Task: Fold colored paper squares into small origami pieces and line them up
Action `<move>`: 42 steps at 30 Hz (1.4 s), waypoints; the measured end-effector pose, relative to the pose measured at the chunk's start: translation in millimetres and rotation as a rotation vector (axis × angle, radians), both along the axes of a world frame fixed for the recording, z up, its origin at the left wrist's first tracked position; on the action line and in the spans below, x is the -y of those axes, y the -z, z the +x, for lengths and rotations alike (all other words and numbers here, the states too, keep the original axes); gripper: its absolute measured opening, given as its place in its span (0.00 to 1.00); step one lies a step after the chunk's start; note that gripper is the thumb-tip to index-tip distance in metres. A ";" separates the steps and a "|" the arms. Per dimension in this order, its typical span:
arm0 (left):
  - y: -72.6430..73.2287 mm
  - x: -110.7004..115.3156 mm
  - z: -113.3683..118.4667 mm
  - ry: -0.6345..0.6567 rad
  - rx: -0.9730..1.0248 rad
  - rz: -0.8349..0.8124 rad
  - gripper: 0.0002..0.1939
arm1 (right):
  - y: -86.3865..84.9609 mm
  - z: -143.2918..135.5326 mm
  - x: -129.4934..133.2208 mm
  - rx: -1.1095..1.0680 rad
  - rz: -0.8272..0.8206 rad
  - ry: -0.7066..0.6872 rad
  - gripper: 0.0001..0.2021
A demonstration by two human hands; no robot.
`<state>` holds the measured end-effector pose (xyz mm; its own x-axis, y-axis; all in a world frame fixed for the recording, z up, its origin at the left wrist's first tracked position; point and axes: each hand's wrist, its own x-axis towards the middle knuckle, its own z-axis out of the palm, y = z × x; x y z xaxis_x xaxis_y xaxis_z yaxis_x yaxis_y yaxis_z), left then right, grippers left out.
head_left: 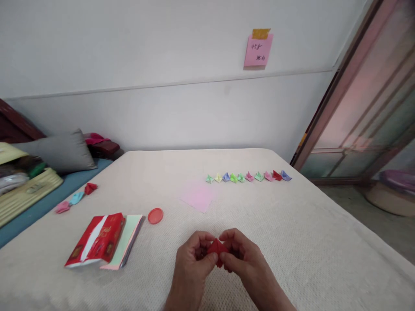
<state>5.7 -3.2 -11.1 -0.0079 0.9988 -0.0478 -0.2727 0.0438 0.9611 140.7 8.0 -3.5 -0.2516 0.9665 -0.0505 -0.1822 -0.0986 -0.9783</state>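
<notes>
Between my two hands, near the front of the covered table, is a small piece of folded red paper (217, 247) with a pointed top. My left hand (196, 255) pinches its left side, thumb in front and fingers curled behind. On the right side my right hand (241, 255) grips it the same way. Fingers hide much of the paper's sides. Beyond the hands a pink paper sheet (198, 198) lies flat. Farther back, several small folded paper boats (241, 177) in mixed colours stand in a row.
To the left lie a red packet (99, 237), a stack of coloured paper (128, 239) and a round red lid (155, 215). Three folded paper pieces (76, 198) sit at the left edge. A pink note (258, 51) is taped to the wall; a grey cushion (65, 151) rests far left.
</notes>
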 end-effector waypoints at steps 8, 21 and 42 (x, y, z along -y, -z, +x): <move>-4.1 -0.7 -1.5 0.040 0.079 -0.017 0.08 | 0.0 -1.2 0.8 -0.088 -0.011 0.011 0.09; -1.0 -0.5 -1.8 0.054 0.071 -0.054 0.06 | -5.2 -3.6 1.2 -0.035 0.040 0.052 0.05; 3.4 1.4 4.0 -0.022 0.172 -0.102 0.07 | 7.3 -12.2 6.1 -0.239 -0.127 0.086 0.03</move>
